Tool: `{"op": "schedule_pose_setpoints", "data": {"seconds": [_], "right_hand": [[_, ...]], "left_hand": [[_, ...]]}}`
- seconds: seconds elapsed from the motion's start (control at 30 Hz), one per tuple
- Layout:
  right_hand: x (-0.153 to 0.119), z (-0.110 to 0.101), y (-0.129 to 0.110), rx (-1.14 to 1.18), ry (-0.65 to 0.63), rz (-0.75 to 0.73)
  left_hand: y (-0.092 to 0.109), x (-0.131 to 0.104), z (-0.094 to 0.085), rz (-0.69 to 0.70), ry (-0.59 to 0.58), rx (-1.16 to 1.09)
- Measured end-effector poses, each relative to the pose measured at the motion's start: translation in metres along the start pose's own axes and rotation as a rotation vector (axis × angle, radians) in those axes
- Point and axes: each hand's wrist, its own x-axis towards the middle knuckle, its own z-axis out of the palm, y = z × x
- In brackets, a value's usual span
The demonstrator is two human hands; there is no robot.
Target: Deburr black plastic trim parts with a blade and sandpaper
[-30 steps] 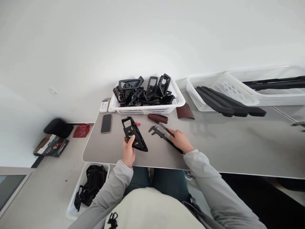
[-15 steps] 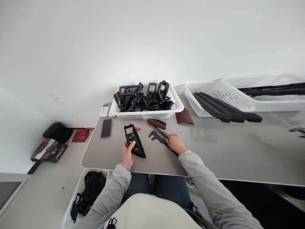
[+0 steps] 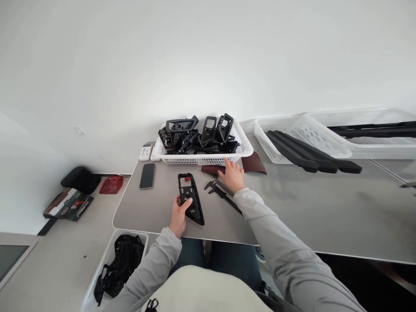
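Frame [image 3: 196,210] in the left hand [image 3: 179,214], a person [image 3: 195,288] worked near the front edge of a desk [image 3: 292,208]. The left hand was closed on the frame's lower left side, thumb across its face, while the right hand [image 3: 232,177], fingers parted, had hold of nothing that could be seen and was poised over the brown piece [image 3: 209,169] in front of the basket [image 3: 246,150]. A caliper [image 3: 225,197] and a strip [image 3: 221,186] lay beside each other just below it. Good handling, by the look of it, called for a firm pinch on the frame's solid edge, clear of the cutouts and without bending the thin rails; any touch on the brown piece needed to be light and from above, so as not to knock the caliper or strip. Whether those fingers met the piece could not be told, as they covered its right end. Also unclear was whether the frame rested on the desk. A red object [image 3: 187,178] showed through the frame's window, too small to identify. The left sleeve [image 3: 162,249] hid some of the bin [image 3: 100,264], cropped at the bottom, and the far basket [image 3: 383,152] ran out of view at right.
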Motion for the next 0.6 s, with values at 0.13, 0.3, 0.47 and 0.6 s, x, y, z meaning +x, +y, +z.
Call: {"op": "schedule_pose_setpoints", "data": {"seconds": [0.13,0.3,0.47,0.6], "right_hand": [[0.009,0.005,-0.002,0.036,-0.102,-0.001],[0.001,0.002,0.001,0.202,-0.111,-0.041],[-0.029,-0.007,0.005,0.468,-0.102,-0.114],[-0.074,-0.004,-0.005,0.646,-0.141,-0.216]], "left_hand": [[0.001,0.001,-0.004,0.002,0.010,0.000],[0.002,0.003,-0.005,0.003,0.019,-0.005],[-0.002,0.006,-0.001,0.011,0.021,0.004],[-0.005,0.004,0.005,0.083,0.055,0.009]]}}
